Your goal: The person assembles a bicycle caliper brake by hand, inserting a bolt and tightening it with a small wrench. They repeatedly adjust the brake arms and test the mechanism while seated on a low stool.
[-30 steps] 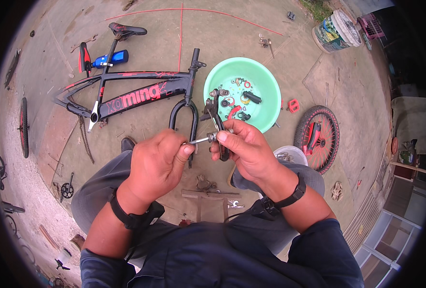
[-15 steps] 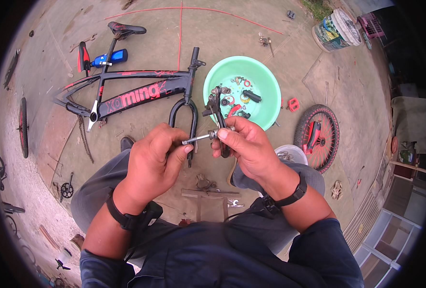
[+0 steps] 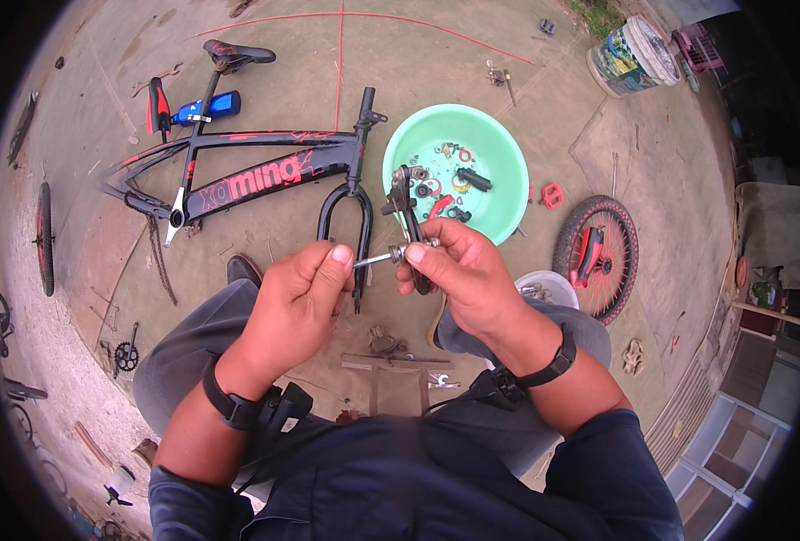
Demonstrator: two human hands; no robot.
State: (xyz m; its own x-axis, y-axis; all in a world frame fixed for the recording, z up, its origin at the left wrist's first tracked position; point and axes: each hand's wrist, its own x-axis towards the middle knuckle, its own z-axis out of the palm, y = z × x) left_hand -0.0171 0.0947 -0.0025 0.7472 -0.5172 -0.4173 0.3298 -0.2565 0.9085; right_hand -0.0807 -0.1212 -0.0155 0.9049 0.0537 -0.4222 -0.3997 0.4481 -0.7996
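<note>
My right hand is closed round a bicycle caliper brake, its dark arms pointing up and away from me. A silvery bolt sticks out of the brake to the left, with nuts or washers near its base. My left hand pinches the bolt's free end between thumb and fingers, hiding the tip. Just beyond my hands lies the black bicycle frame with red lettering and its fork. The brake's far end overlaps the light green basin, which holds small loose bike parts.
At right lie a red-spoked wheel and a red pedal, with a small white bucket by my knee. A large paint bucket stands far right. Between my feet is a low wooden piece; a crankset lies left.
My left thumb has moved up and onto the bolt's end, covering the tip that showed before. The right hand keeps its hold on the brake, nearly still.
</note>
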